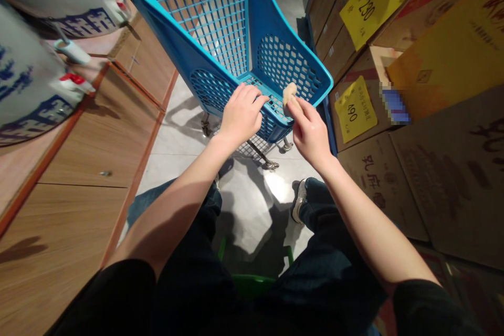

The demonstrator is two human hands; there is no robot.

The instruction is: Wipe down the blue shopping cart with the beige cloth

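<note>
A blue plastic shopping cart [212, 31] stands right in front of me, its basket holed like a grid and its metal frame on small casters. My left hand [242, 113] has its fingers curled over the basket's near rim. Over the rim's right-hand corner, my right hand [311, 128] pinches a crumpled beige cloth [290, 94] between thumb and fingers. The cloth sticks up past the fingertips; the rest of it is hidden in the hand. I cannot tell if it touches the basket.
Wooden cabinets [90, 136] run along the left, topped by large blue-and-white jars [27, 73] with red-handled taps. Cardboard boxes [366, 168] are stacked on the right, bearing yellow price signs [356, 110]. A green seat [252, 282] is under me. Grey tiled floor [244, 194] shows between my legs.
</note>
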